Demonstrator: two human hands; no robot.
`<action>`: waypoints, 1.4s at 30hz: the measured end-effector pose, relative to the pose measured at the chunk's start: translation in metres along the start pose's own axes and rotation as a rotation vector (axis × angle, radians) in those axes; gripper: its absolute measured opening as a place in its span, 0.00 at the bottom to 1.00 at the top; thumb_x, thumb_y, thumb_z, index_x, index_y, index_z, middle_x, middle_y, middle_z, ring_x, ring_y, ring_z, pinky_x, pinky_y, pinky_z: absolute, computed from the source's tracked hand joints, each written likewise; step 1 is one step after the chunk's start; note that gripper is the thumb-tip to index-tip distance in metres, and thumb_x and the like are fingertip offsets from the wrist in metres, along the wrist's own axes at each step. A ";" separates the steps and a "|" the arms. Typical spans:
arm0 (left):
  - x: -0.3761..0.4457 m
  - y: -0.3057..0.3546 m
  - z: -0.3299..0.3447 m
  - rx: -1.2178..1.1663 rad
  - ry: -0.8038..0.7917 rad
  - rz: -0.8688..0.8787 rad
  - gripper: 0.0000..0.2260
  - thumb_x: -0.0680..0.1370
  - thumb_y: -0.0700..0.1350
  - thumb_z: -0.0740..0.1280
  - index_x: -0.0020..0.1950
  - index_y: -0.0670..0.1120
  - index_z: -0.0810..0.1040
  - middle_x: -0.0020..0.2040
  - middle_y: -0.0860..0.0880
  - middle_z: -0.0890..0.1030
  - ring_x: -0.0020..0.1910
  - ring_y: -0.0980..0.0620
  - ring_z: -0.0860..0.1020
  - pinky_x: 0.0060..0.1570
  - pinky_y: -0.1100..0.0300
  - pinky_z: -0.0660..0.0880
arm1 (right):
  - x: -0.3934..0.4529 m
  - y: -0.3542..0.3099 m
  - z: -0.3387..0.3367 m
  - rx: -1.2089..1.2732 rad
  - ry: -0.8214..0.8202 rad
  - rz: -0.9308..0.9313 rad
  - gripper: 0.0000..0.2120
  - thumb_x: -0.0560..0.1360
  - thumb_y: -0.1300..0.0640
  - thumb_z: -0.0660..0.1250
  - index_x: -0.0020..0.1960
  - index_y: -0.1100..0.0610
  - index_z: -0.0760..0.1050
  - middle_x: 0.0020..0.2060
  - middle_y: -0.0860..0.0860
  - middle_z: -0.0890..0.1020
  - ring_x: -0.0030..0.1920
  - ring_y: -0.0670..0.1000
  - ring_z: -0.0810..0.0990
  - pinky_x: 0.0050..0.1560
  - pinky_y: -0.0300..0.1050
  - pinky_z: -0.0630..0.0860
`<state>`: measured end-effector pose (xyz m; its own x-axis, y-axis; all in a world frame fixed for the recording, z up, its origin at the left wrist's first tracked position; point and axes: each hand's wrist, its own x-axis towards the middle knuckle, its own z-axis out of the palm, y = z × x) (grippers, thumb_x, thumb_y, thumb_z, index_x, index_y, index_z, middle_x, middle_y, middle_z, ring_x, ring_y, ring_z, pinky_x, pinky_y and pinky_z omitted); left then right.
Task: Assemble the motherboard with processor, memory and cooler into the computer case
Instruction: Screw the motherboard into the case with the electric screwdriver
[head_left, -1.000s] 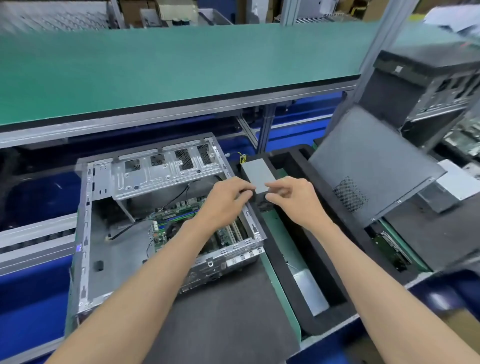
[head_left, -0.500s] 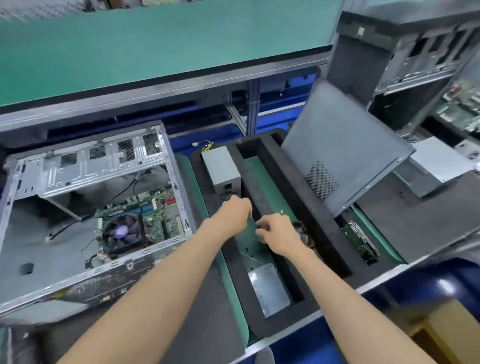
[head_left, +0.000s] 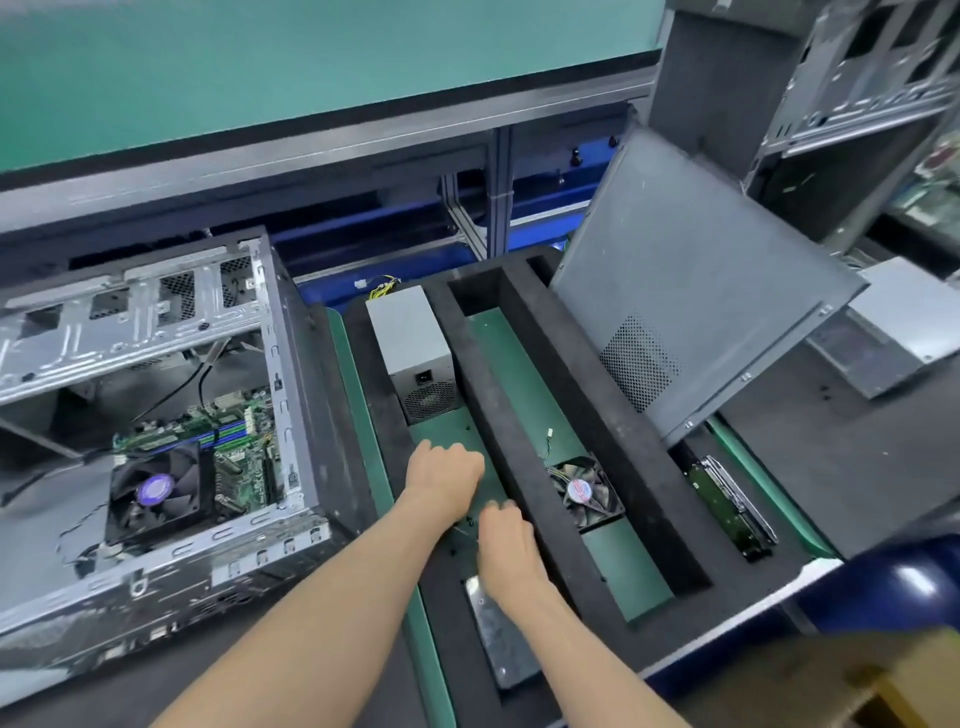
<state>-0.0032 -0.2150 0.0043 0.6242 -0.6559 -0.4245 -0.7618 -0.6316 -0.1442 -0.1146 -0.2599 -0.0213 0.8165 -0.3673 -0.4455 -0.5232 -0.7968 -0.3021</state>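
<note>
We see the computer case (head_left: 156, 415) lying on its side on the table (head_left: 857, 467), open face up, so the motherboard (head_left: 244, 457) with its cooler (head_left: 156, 491) already seated inside stays reachable from above. To its right the black foam tray (head_left: 524, 395) sorts the spare parts into slots: the grey power supply (head_left: 413, 353) at the far end of the left slot, a loose fan (head_left: 587, 493) in the middle one, and the side panel (head_left: 691, 291) propped against the tray's right side. Our left hand (head_left: 444, 470) and right hand (head_left: 501, 538) hover knuckles-up over the small dark screws (head_left: 470, 519) on the green floor of the left slot, fingers curled downward; we cannot tell whether either has pinched one. Compared with half a second ago, both hands have dropped nearer us along that slot, and the view has swung right, pushing the case toward the left edge.
</note>
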 end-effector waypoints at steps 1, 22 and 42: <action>0.002 0.001 0.002 0.021 0.005 0.007 0.11 0.77 0.40 0.66 0.59 0.48 0.76 0.59 0.45 0.78 0.59 0.42 0.79 0.60 0.53 0.67 | 0.002 -0.001 0.003 0.010 0.010 0.023 0.16 0.78 0.72 0.62 0.64 0.61 0.70 0.64 0.59 0.74 0.62 0.60 0.78 0.58 0.50 0.73; 0.022 0.007 0.014 -0.036 -0.098 0.165 0.13 0.78 0.50 0.63 0.58 0.44 0.75 0.58 0.42 0.77 0.55 0.38 0.79 0.44 0.51 0.70 | -0.004 -0.003 0.013 0.311 0.198 0.101 0.06 0.81 0.63 0.60 0.58 0.60 0.72 0.57 0.57 0.78 0.56 0.58 0.79 0.52 0.49 0.73; 0.075 0.003 0.013 -0.701 0.335 -0.469 0.07 0.79 0.31 0.59 0.50 0.37 0.77 0.44 0.40 0.75 0.47 0.38 0.74 0.43 0.54 0.66 | 0.010 -0.010 0.025 0.859 0.272 0.263 0.08 0.82 0.64 0.63 0.52 0.59 0.82 0.45 0.52 0.85 0.50 0.53 0.80 0.56 0.51 0.75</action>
<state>0.0393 -0.2607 -0.0391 0.9451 -0.2841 -0.1614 -0.2042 -0.8991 0.3872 -0.1073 -0.2434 -0.0442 0.6189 -0.6709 -0.4085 -0.6115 -0.0850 -0.7867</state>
